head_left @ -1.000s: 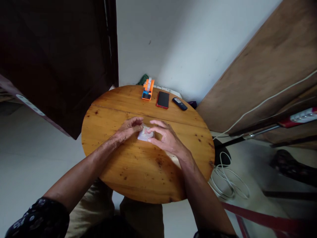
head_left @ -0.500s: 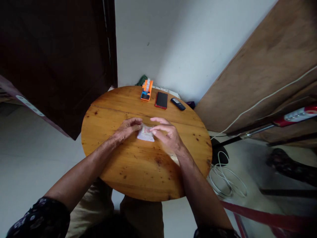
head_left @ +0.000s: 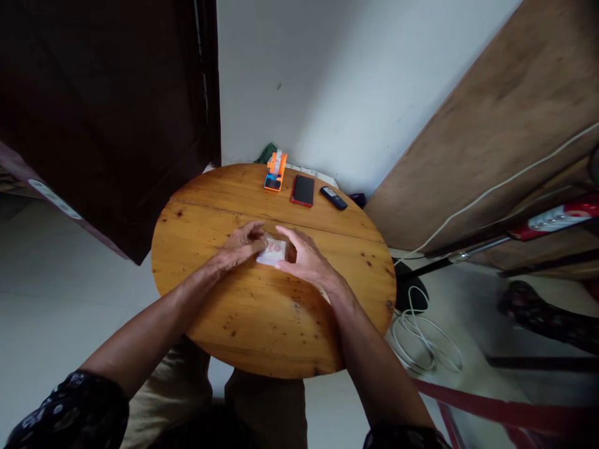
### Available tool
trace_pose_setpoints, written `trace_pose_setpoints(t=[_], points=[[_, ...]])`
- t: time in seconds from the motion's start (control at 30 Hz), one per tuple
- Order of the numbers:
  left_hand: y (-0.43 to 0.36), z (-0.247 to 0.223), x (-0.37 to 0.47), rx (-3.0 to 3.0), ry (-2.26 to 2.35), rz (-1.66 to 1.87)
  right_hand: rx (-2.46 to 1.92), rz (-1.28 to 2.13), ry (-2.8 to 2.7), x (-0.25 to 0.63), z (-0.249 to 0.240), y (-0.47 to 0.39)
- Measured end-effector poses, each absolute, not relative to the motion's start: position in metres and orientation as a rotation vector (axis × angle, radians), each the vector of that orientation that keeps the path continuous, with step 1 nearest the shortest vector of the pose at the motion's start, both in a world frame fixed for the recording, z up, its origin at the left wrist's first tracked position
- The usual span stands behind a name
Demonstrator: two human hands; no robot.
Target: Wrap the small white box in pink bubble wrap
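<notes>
1 pale packet (head_left: 273, 251), contents unclear, on table (head_left: 281, 318) between left hand (head_left: 240, 245), grip unclear, and right hand (head_left: 306, 255), open.

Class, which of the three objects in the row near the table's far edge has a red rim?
The flat phone, in the middle; the orange dispenser and dark handset either side show no red.

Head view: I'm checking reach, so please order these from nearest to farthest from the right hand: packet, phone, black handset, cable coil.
From the right hand:
1. Packet: just left, between the hands.
2. Phone and black handset: beyond the hand, handset on the right; too close to call.
3. Cable coil: right, on the floor.
</notes>
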State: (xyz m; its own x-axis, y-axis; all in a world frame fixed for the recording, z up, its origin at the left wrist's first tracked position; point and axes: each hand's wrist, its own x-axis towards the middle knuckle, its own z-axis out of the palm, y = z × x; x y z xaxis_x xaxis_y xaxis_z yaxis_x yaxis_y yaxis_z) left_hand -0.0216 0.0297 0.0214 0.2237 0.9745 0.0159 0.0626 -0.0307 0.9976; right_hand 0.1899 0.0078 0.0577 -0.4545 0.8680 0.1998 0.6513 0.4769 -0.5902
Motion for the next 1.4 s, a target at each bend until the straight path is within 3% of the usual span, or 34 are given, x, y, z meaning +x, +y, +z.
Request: trace_pose_setpoints(t=[0.27,0.6,1.4], points=[[0.020,0.029,-0.015,1.572,1.080,1.081,-1.287,0.537,-2.214,0.188,0.057,0.007],[0.037,0.016,-0.021,1.197,1.042,1.232,-1.142,0.666,-2.146,0.199,0.068,0.007],[0.029,0.023,-0.021,1.438,1.083,1.063,-1.079,0.624,-1.973,0.183,0.056,0.006]])
